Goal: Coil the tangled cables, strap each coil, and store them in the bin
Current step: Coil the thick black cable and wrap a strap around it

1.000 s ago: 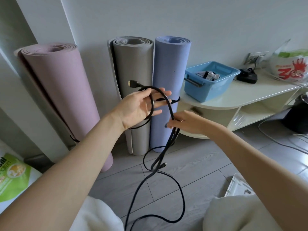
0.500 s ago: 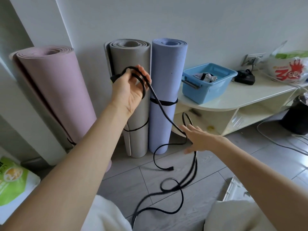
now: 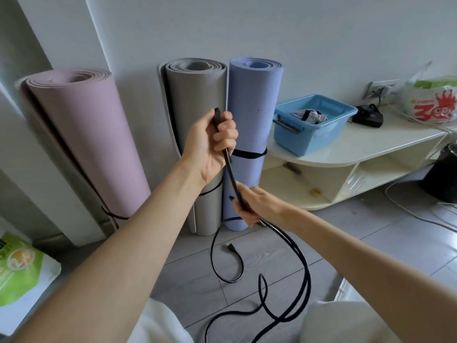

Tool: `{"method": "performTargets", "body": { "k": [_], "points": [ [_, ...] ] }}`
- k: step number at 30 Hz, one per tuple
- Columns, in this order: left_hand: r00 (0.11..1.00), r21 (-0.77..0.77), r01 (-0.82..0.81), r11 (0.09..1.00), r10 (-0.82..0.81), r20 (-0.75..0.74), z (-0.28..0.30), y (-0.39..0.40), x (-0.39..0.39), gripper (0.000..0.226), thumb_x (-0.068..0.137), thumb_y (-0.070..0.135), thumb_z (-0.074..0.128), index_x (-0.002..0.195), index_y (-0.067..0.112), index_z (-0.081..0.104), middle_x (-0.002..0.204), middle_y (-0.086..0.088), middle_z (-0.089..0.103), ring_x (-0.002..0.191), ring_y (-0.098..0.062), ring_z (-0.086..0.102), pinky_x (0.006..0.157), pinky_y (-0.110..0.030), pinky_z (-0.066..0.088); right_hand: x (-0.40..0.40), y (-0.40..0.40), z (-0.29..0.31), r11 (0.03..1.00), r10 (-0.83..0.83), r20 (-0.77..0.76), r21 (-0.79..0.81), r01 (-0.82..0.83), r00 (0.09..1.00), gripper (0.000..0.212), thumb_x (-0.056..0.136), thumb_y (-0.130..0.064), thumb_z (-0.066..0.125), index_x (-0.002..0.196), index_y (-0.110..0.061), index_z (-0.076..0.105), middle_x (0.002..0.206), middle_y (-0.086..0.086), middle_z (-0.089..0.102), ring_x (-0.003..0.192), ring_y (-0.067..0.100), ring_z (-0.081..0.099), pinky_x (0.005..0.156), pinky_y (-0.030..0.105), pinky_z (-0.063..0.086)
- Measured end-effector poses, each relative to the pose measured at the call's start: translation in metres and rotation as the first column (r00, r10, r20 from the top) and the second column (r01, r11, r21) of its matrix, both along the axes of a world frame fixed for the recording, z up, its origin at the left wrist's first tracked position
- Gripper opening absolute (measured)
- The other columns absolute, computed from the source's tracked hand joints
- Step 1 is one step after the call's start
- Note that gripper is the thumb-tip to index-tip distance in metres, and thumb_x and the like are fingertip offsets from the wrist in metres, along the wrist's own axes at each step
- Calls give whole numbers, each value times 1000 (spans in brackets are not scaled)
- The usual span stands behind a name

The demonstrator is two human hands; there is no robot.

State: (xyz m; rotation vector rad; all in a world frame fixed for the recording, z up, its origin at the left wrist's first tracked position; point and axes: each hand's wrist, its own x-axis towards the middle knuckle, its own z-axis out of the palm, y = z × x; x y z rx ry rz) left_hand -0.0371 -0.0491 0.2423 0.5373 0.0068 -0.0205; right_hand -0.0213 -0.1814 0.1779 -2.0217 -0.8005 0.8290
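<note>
Since half a second ago: left hand [image 3: 210,142] has dropped from high in front of the grey mat and now fists around the thin black rubber cable [image 3: 300,266] near one plug end, plug sticking up above the fist. The loops it held are gone; one straight run remains. Right hand [image 3: 254,205], earlier spread open and just touching the cable, has come up and now curls round it just below the left. Cable is taut between the two hands.

Below the right hand the cable drops in loose loops to the grey wood-look plank floor [image 3: 385,243]; the free plug end lies on the floor near the mats.

Counts: one cable, two hands, one light-blue plastic bin [image 3: 319,137], three upright rolled foam mats: pink [image 3: 84,142], grey [image 3: 195,95], lavender [image 3: 254,100].

Bin sits at the left end of the cream low shelf unit [image 3: 366,154], with small items inside, well apart from the cable. White wall behind.
</note>
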Motion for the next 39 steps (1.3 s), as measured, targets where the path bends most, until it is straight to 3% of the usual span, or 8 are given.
{"method": "performTargets", "body": {
  "k": [6, 8, 12, 17, 22, 32, 35, 39],
  "points": [
    [744, 149, 667, 730, -664, -81, -1, -14, -21, 30, 93, 25, 44, 73, 6, 54, 56, 1, 36, 40, -2, 26, 32, -13, 27, 23, -10, -5, 989, -47, 250, -126, 81, 967, 43, 93, -29, 51, 75, 9, 60, 67, 19, 60, 65, 31, 56, 68, 35, 46],
    [747, 283, 663, 693, -638, -186, -3, -14, -31, 34, 92, 31, 40, 66, 12, 53, 52, 5, 39, 35, -1, 20, 28, -8, 21, 34, -15, -1, 986, -81, 313, -110, 121, 946, 41, 88, -25, 57, 91, 16, 59, 88, 32, 61, 84, 43, 58, 81, 49, 49],
    [739, 388, 673, 630, -590, -324, -5, 3, -49, 38, 93, 34, 37, 64, 15, 52, 52, 6, 38, 34, -2, 16, 26, -7, 18, 50, -26, 15, 967, -95, 434, -175, 188, 896, 40, 88, -21, 56, 51, -8, 47, 51, 3, 46, 49, 16, 38, 54, 27, 33],
    [719, 444, 690, 571, -473, -509, -13, 10, -59, 34, 93, 35, 38, 67, 14, 44, 53, 4, 35, 29, 0, 22, 25, -7, 15, 61, -27, 24, 958, -102, 496, -186, 220, 862, 36, 88, -22, 54, 53, -11, 55, 53, 3, 47, 49, 14, 37, 49, 23, 31],
    [702, 634, 712, 301, -322, -635, -25, 0, -56, 38, 101, 35, 29, 70, 14, 37, 53, 4, 36, 32, 1, 23, 28, -9, 13, 60, -10, 27, 966, -71, 452, -191, 174, 889, 38, 88, -26, 54, 52, -14, 50, 55, 1, 42, 50, 14, 33, 50, 25, 28],
    [850, 626, 272, 731, 121, -512, -42, 10, -36, 36, 104, 27, 26, 83, 2, 43, 64, -25, 67, 57, -31, 69, 62, -31, 58, 39, 15, 43, 997, 19, 412, -74, 13, 911, 14, 89, -19, 58, 76, -21, 63, 59, 5, 49, 51, 18, 40, 50, 28, 37],
    [862, 616, 44, 786, 283, -422, -42, 8, -27, 36, 104, 26, 24, 94, -2, 45, 61, -20, 68, 62, -26, 70, 59, -26, 58, 30, 17, 38, 996, -80, 357, 59, 63, 931, 28, 91, -15, 53, 64, -17, 59, 51, 6, 50, 48, 20, 41, 53, 31, 39],
    [836, 614, -186, 767, 452, -311, -41, -1, -13, 34, 103, 26, 30, 97, 0, 51, 65, -6, 69, 51, -12, 66, 51, -24, 53, 18, 16, 34, 973, -76, 66, 221, 60, 995, 13, 88, -1, 55, 100, 5, 56, 79, 24, 65, 71, 30, 62, 67, 36, 52]
  ]
}}
